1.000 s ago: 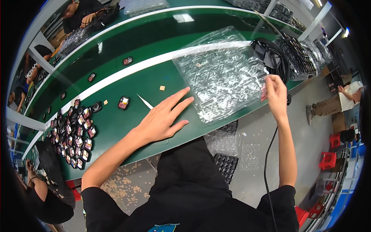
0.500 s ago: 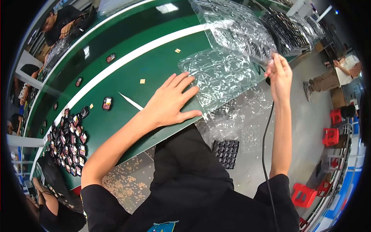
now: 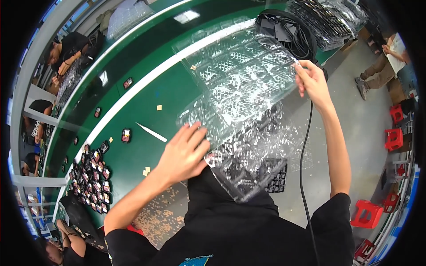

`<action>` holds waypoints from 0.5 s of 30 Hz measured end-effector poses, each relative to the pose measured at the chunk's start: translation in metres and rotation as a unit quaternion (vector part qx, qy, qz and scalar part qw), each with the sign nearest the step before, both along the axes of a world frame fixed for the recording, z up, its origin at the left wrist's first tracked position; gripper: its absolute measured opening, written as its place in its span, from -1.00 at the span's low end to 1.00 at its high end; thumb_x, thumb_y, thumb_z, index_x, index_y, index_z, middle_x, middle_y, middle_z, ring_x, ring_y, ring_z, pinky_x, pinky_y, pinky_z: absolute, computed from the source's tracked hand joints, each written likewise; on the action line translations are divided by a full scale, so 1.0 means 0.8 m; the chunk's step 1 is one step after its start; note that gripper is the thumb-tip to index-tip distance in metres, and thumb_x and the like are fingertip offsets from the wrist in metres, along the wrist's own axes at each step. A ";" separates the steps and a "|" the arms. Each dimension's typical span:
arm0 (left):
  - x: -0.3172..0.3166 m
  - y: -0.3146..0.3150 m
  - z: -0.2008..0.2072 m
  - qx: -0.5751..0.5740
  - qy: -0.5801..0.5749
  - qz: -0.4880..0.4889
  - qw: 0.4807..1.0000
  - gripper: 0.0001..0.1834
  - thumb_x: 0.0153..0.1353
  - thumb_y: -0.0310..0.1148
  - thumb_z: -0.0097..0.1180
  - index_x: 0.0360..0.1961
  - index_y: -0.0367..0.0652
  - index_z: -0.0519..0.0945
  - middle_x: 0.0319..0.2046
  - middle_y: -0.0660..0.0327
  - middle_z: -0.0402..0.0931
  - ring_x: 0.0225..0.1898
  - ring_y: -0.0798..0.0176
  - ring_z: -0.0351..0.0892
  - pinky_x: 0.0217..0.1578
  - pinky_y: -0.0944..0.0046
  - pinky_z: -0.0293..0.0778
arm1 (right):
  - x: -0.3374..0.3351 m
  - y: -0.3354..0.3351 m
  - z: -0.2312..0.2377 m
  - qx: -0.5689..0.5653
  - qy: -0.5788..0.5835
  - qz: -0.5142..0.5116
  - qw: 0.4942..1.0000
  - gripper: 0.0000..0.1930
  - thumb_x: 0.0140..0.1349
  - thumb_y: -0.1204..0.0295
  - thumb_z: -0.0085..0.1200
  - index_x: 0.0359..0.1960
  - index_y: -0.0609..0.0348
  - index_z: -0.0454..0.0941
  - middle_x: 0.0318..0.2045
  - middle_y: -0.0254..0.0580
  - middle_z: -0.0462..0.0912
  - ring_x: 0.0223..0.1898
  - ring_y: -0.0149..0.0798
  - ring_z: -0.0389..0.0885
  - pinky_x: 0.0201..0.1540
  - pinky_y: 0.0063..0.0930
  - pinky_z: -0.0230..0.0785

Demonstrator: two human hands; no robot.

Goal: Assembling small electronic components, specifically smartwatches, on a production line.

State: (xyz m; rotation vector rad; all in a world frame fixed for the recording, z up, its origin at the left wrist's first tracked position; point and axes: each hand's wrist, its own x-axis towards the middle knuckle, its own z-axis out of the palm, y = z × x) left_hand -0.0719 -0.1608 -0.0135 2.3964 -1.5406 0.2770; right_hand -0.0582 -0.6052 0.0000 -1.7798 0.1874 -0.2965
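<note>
My right hand (image 3: 313, 82) is closed on the right edge of a clear plastic blister tray (image 3: 248, 84), tilted over the green table (image 3: 133, 153). My left hand (image 3: 186, 153) is at the table's near edge, its fingers bent over a second clear tray (image 3: 191, 113). Its thumb tip meets the corner of clear plastic (image 3: 244, 175) that hangs over my lap; glare blurs where one sheet ends and another begins. Left of that hand lie white tweezers (image 3: 151, 132) and a small black device (image 3: 126, 135) with a coloured label.
Many similar devices (image 3: 91, 179) are heaped at the left. A coiled black cable (image 3: 288, 33) and stacked trays (image 3: 328, 20) stand at the far right. A black cable (image 3: 303, 164) hangs beside my right arm. Red stools (image 3: 367, 213) stand on the floor; co-workers sit at left.
My right hand has lowered the upper tray, which now spreads leftward over the table. My left hand has drawn back toward the table edge, and plastic now covers part of my lap. The view has shifted.
</note>
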 end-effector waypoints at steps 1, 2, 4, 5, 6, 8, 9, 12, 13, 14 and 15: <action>-0.011 0.005 0.007 -0.006 -0.008 -0.007 1.000 -0.63 0.13 -0.30 0.58 -0.24 -0.23 0.60 0.17 -0.04 0.62 0.30 -0.25 0.64 0.27 -0.21 0.66 | 0.011 0.002 -0.004 0.005 -0.004 0.000 1.000 -0.73 0.66 0.25 0.15 0.09 0.23 0.63 -0.49 -0.47 0.54 -0.58 -0.61 0.42 -0.58 -0.60 0.32; -0.017 0.011 0.011 -0.006 -0.018 -0.018 1.000 -0.65 0.11 -0.34 0.58 -0.28 -0.22 0.59 0.14 -0.03 0.65 0.29 -0.24 0.66 0.24 -0.20 0.69 | 0.018 0.002 -0.004 -0.038 0.016 -0.009 0.999 -0.74 0.65 0.28 0.15 0.06 0.26 0.63 -0.49 -0.42 0.58 -0.60 -0.59 0.45 -0.61 -0.57 0.33; -0.028 0.032 0.027 -0.001 -0.031 -0.026 0.999 -0.66 0.10 -0.37 0.58 -0.31 -0.22 0.58 0.12 -0.02 0.67 0.27 -0.23 0.69 0.21 -0.18 0.72 | 0.031 0.008 0.004 -0.141 0.057 -0.009 0.988 -0.73 0.60 0.31 0.16 0.01 0.34 0.64 -0.49 -0.28 0.66 -0.64 -0.50 0.53 -0.65 -0.48 0.38; -0.031 0.043 0.038 -0.011 -0.038 -0.020 0.999 -0.66 0.09 -0.41 0.58 -0.35 -0.21 0.56 0.09 -0.01 0.70 0.24 -0.24 0.72 0.19 -0.19 0.74 | 0.035 0.010 0.008 -0.139 0.057 -0.012 0.989 -0.73 0.60 0.31 0.16 0.01 0.34 0.64 -0.49 -0.28 0.66 -0.64 -0.50 0.53 -0.65 -0.48 0.38; -0.033 0.053 0.048 -0.021 -0.045 -0.013 0.999 -0.66 0.09 -0.44 0.57 -0.38 -0.21 0.54 0.06 -0.01 0.73 0.21 -0.25 0.75 0.18 -0.20 0.75 | 0.040 0.012 0.011 -0.191 0.070 -0.012 0.979 -0.71 0.58 0.30 0.17 -0.01 0.35 0.65 -0.50 -0.25 0.68 -0.64 -0.47 0.56 -0.64 -0.46 0.40; -0.033 0.080 0.070 -0.074 -0.034 0.026 0.996 -0.66 0.07 -0.52 0.54 -0.38 -0.21 0.50 0.03 -0.02 0.78 0.18 -0.24 0.78 0.20 -0.23 0.73 | 0.047 0.029 0.023 -0.266 0.092 -0.013 0.959 -0.68 0.53 0.29 0.21 -0.07 0.41 0.70 -0.49 -0.05 0.75 -0.55 -0.22 0.73 -0.49 -0.26 0.57; -0.027 0.096 0.079 -0.092 -0.028 0.038 0.995 -0.67 0.07 -0.52 0.53 -0.37 -0.21 0.51 0.03 -0.01 0.78 0.19 -0.22 0.78 0.21 -0.22 0.73 | 0.053 0.026 0.015 -0.264 0.087 -0.016 0.960 -0.68 0.53 0.29 0.21 -0.07 0.41 0.70 -0.49 -0.05 0.75 -0.55 -0.22 0.73 -0.49 -0.26 0.57; -0.004 0.142 0.108 -0.150 -0.012 0.036 0.988 -0.65 0.12 -0.61 0.50 -0.35 -0.27 0.45 0.01 -0.17 0.77 0.15 -0.28 0.81 0.17 -0.22 0.73 | 0.070 0.019 -0.004 -0.328 0.041 -0.042 0.943 -0.68 0.46 0.30 0.25 -0.11 0.43 0.73 -0.36 0.27 0.79 -0.26 0.23 0.84 -0.06 0.01 0.62; -0.001 0.156 0.113 -0.181 -0.018 0.057 0.982 -0.66 0.16 -0.61 0.50 -0.30 -0.28 0.46 0.00 -0.20 0.76 0.13 -0.24 0.82 0.20 -0.19 0.71 | 0.075 0.010 -0.013 -0.359 0.022 -0.041 0.932 -0.69 0.45 0.30 0.26 -0.10 0.40 0.75 -0.30 0.28 0.80 -0.14 0.25 0.83 0.00 0.02 0.62; -0.001 0.167 0.120 -0.218 -0.020 0.080 0.973 -0.65 0.17 -0.61 0.49 -0.25 -0.28 0.47 0.01 -0.20 0.76 0.13 -0.23 0.82 0.23 -0.18 0.69 | 0.074 0.016 -0.009 -0.398 0.018 -0.041 0.916 -0.69 0.44 0.29 0.26 -0.11 0.39 0.75 -0.25 0.28 0.80 -0.07 0.26 0.82 0.05 0.02 0.62; 0.002 0.175 0.128 -0.254 -0.022 0.102 0.962 -0.65 0.18 -0.62 0.49 -0.20 -0.28 0.47 0.01 -0.19 0.76 0.12 -0.23 0.81 0.25 -0.17 0.67 | 0.073 0.023 -0.005 -0.436 0.016 -0.042 0.899 -0.69 0.43 0.29 0.27 -0.12 0.38 0.76 -0.20 0.28 0.80 -0.01 0.26 0.80 0.09 0.03 0.61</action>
